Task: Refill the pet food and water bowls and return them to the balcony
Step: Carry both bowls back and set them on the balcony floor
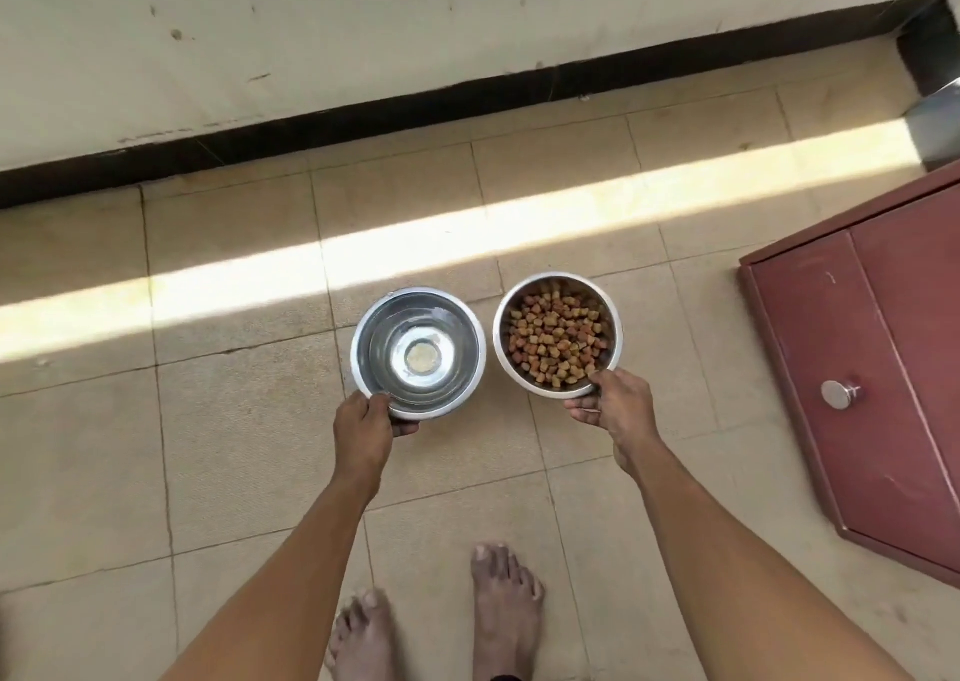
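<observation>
Two steel bowls are side by side above the tiled floor, in the middle of the view. My left hand (366,420) grips the near rim of the water bowl (418,352), which holds clear water. The food bowl (557,333), filled with brown kibble, is held at its near rim by my right hand (613,404). Whether the bowls rest on the floor or hang just above it I cannot tell.
A cream wall with a black skirting (363,113) runs across the back. At the right stands a dark red cabinet (872,347) with a round metal knob. A sunlit strip crosses the beige tiles (234,420). My bare feet (506,607) are at the bottom.
</observation>
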`<state>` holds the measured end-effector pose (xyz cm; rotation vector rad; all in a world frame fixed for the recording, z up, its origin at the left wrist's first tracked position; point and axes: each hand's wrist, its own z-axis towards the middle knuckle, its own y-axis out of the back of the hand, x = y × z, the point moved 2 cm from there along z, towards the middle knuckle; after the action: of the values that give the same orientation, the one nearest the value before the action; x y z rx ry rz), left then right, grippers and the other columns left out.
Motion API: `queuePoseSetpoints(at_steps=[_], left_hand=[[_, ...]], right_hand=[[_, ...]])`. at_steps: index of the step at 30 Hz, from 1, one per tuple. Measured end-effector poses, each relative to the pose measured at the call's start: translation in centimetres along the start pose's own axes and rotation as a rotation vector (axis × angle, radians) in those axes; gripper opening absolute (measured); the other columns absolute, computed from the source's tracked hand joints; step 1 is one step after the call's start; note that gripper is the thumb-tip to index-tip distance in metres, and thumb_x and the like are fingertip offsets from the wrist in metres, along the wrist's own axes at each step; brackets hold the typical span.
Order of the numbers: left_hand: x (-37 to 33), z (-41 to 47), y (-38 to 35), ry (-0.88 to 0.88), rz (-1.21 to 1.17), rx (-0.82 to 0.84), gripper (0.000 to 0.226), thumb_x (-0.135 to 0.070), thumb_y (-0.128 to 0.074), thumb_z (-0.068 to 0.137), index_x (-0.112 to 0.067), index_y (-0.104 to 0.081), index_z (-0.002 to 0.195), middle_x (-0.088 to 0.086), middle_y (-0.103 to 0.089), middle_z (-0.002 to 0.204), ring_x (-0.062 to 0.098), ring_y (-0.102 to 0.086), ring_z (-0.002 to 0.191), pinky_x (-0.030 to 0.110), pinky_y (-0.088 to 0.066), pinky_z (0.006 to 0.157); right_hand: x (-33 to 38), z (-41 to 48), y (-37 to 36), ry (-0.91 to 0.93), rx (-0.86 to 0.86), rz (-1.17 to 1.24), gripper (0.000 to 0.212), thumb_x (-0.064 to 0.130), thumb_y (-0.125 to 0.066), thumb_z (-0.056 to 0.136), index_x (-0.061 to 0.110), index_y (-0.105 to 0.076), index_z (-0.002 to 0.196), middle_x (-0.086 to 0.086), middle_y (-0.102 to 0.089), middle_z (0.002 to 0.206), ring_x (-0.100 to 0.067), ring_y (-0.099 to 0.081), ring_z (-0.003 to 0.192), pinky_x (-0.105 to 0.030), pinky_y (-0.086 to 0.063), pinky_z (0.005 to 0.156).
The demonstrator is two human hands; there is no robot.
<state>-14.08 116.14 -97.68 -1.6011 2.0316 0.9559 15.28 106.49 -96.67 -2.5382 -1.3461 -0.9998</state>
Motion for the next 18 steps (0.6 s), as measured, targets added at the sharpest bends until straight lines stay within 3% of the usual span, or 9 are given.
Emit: queuePoseSetpoints(at_steps=[6, 13, 18], left_hand=[[2.7, 2.8, -1.9, 0.011, -0.052, 0.005, 0.025, -0.004, -0.042, 0.105, -0.002, -0.066, 0.112, 0.019, -0.075, 0.095, 0.028, -0.076, 0.072, 0.026, -0.064, 0.061], [4.9, 5.2, -2.4, 0.04, -0.038, -0.009, 0.021, -0.008, -0.045, 0.105, -0.011, -0.066, 0.104, 0.017, -0.076, 0.095, 0.022, -0.075, 0.062, 0.039, -0.064, 0.073], [5.5, 6.2, -2.5, 0.055, -0.055, -0.017, 0.021, -0.008, -0.045, 0.104, -0.012, -0.065, 0.099, 0.017, -0.075, 0.093, 0.021, -0.074, 0.057, 0.044, -0.063, 0.079]], right_hand=[[-2.6, 4.0, -1.3, -0.012, 0.041, 0.03, 0.019, 0.013, -0.05, 0.108, 0.009, -0.069, 0.107, -0.013, -0.078, 0.084, -0.021, -0.076, 0.065, -0.027, -0.062, 0.056], [-4.1, 6.4, -1.3, -0.028, 0.044, 0.001, 0.02, 0.014, -0.05, 0.109, 0.007, -0.067, 0.115, -0.015, -0.077, 0.086, -0.019, -0.077, 0.063, -0.026, -0.062, 0.055], [-4.5, 6.9, -1.3, -0.033, 0.051, -0.007, 0.021, 0.014, -0.05, 0.109, 0.007, -0.067, 0.117, -0.008, -0.078, 0.076, -0.017, -0.076, 0.062, -0.026, -0.062, 0.056]])
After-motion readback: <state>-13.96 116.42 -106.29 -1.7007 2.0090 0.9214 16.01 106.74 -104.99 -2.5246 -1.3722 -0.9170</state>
